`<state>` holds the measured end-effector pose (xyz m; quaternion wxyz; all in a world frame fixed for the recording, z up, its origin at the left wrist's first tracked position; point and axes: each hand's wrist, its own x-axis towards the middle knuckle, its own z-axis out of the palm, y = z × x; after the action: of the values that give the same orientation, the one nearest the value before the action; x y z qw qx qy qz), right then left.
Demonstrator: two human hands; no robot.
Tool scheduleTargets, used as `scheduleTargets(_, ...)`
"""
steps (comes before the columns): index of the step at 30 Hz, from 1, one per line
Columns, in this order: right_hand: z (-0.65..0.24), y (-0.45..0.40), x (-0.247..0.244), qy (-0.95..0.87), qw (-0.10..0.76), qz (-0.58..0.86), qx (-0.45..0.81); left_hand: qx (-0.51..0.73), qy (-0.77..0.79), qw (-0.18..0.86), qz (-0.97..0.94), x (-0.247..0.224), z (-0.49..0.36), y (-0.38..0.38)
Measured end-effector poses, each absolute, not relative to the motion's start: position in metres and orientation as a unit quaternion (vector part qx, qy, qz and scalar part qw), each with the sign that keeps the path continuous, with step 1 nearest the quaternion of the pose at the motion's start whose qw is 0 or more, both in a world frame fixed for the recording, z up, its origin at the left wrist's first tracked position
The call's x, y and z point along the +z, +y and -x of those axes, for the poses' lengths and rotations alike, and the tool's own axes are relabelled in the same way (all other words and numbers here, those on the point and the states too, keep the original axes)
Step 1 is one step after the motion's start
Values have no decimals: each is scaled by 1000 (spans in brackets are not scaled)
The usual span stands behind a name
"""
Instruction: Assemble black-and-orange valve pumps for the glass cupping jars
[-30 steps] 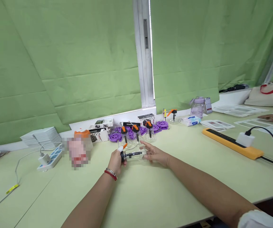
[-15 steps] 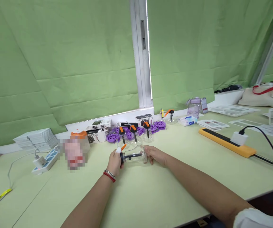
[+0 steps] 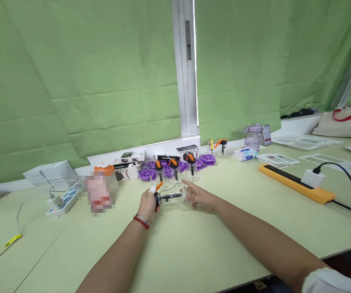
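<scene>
A clear glass bottle [image 3: 172,197] with a black and orange top lies on its side above the table. My left hand [image 3: 147,203] is wrapped round its black top end, the orange lever sticking up beside the thumb. At the bottle's base is my right hand [image 3: 200,197], its fingers spread and some of them touching or very near the glass. Behind the hands stand similar bottles with orange and black tops, one of them this bottle [image 3: 191,167], in front of purple round parts [image 3: 147,174].
Small boxes [image 3: 126,171] and an orange item lie at the back. On the left are a white power strip [image 3: 68,200] and a stack of white leaflets [image 3: 51,178]. To the right are a yellow power strip [image 3: 297,184], a tissue pack [image 3: 243,154], a purple-lidded jar [image 3: 253,138] and papers.
The fingers of my right hand have spread apart at the bottle's base. My left hand keeps its hold. Another person's hands at the right edge have gone out of view.
</scene>
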<state>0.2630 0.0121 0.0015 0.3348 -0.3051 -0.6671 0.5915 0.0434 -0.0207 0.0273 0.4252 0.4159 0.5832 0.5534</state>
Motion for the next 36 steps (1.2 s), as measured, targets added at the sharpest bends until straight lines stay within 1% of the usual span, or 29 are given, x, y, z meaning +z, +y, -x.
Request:
scheduleTargets(4, -266, 9, 5, -676, 335, 283, 592, 561, 587, 413, -412, 27, -44, -22)
scheduleTargets(14, -256, 15, -8, -656, 305, 345, 598, 568, 567, 400, -442, 28, -52, -27)
scheduleTargets(16, -257, 14, -5, -658, 310, 333, 600, 564, 571, 400, -442, 30, -50, -26)
scheduleTargets(20, -261, 10, 4, -682, 346, 270, 585, 558, 592, 398, -424, 30, -45, -23)
scheduleTargets(22, -261, 10, 5, -688, 347, 265, 580, 557, 597, 396, -420, 29, -44, -23)
scheduleTargets(29, -254, 14, -8, -661, 304, 351, 589, 570, 563, 371, -469, 27, -48, -25)
scheduleTargets(32, -256, 14, -6, -666, 299, 338, 594, 571, 568, 388, -448, 28, -46, -23)
scheduleTargets(36, -261, 10, 3, -667, 327, 289, 604, 582, 575, 393, -420, 26, -41, -19)
